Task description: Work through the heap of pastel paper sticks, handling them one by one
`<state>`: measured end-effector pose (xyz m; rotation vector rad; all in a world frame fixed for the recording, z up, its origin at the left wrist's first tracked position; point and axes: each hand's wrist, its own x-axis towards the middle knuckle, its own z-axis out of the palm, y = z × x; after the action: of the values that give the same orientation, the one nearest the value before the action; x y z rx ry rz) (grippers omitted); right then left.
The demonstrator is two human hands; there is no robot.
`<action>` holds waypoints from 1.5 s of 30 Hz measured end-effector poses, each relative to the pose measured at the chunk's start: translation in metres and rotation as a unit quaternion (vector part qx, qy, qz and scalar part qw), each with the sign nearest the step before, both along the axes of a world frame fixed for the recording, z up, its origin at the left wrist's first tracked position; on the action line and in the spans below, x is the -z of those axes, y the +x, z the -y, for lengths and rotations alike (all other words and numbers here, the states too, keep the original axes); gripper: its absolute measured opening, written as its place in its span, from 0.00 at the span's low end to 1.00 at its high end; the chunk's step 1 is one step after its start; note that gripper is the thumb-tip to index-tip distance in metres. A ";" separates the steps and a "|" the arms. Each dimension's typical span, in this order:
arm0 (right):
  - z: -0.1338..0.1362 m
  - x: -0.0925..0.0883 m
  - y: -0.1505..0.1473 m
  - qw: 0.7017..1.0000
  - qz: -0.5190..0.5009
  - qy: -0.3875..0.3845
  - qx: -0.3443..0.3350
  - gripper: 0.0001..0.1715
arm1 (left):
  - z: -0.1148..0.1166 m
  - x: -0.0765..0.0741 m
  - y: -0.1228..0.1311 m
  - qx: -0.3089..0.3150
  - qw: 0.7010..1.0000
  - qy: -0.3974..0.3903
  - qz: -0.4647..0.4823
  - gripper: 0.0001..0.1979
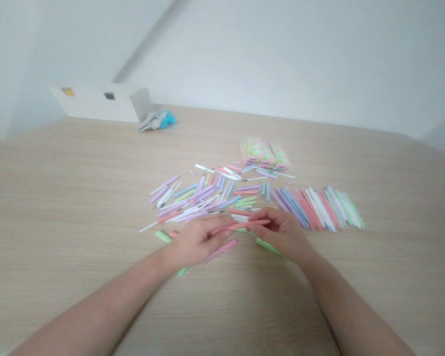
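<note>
Both hands meet over the near side of a scatter of pen parts. A slim coral-red pen lies level between them. My left hand is closed on its left end, thumb below and fingers above. My right hand pinches it near its right end, and the tip sticks out past the fingers. Whether the pen is one piece or two parts pushed together, I cannot tell. A pink piece rests just under my left hand, and a green piece lies partly beneath my right hand.
To the right, pens in several pastel colours lie side by side in a row. Behind the scatter stand stacked printed packets. At the back left are a white box and a crumpled grey and blue cloth item, near the wall.
</note>
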<state>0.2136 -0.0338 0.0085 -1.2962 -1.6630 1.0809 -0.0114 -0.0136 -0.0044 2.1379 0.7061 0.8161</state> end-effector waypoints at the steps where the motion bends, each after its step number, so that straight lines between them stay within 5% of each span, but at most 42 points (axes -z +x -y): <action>1: 0.000 0.000 0.000 1.000 0.003 0.002 0.001 0.12 | 0.000 0.000 0.000 0.001 1.000 0.003 -0.001 0.16; 12: 0.002 -0.006 -0.007 1.000 0.012 0.010 -0.006 0.08 | -0.001 -0.002 0.000 0.011 1.000 0.009 -0.014 0.16; 26: 0.000 -0.003 -0.008 0.994 0.111 -0.003 -0.017 0.25 | 0.000 0.001 0.001 0.015 0.999 0.021 -0.025 0.18; 33: -0.003 0.002 0.004 0.999 0.005 0.007 -0.052 0.17 | -0.002 0.003 0.001 -0.024 0.999 0.003 -0.031 0.16; 38: -0.006 0.000 0.010 0.996 0.063 0.064 -0.022 0.06 | -0.003 0.005 0.001 -0.025 0.999 0.012 -0.016 0.16; 45: -0.006 0.002 0.007 0.991 0.126 0.039 0.004 0.15 | -0.002 0.006 0.000 -0.025 0.999 0.023 -0.031 0.16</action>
<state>0.2209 -0.0275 0.0066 -1.4331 -1.8639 0.8661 -0.0111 -0.0111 -0.0103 2.2023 0.7820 0.8025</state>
